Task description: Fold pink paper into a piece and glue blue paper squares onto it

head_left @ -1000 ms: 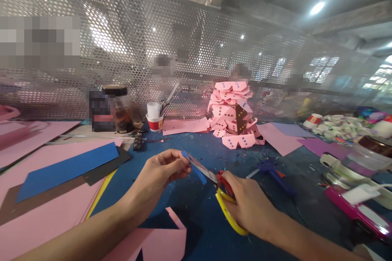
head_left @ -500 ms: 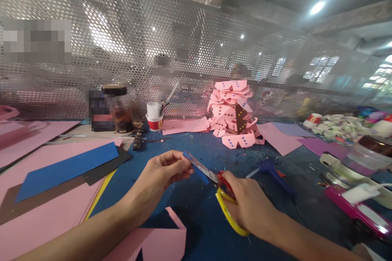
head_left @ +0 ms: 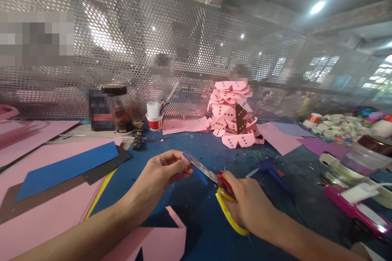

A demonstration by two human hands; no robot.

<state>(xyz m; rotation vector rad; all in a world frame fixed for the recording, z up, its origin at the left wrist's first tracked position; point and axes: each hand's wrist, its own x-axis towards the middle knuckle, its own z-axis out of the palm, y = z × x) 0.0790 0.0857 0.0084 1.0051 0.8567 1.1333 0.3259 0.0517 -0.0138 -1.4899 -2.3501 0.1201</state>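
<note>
Pinched between the fingertips of my left hand (head_left: 167,171) is a narrow blue paper strip (head_left: 199,176), its loose end slanting down to the right. My right hand (head_left: 245,200) grips a pair of scissors (head_left: 226,210) with red and yellow handles. The scissor blades point up and left along the strip, their tips at my left fingertips. Below my hands lies a folded pink paper piece (head_left: 167,240) with a thin tab standing up. A blue hot glue gun (head_left: 272,173) rests on the table right of the scissors.
Pink pieces with small coloured squares form a tall stack (head_left: 234,118) at the back. Blue card (head_left: 70,167) lies on pink sheets at left. A lidded jar (head_left: 121,110) and a paper cup (head_left: 154,122) stand behind. A magenta device (head_left: 358,212) sits at right.
Both hands stay almost in place. The loose end of the blue strip has shifted slightly left below the scissor blades.
</note>
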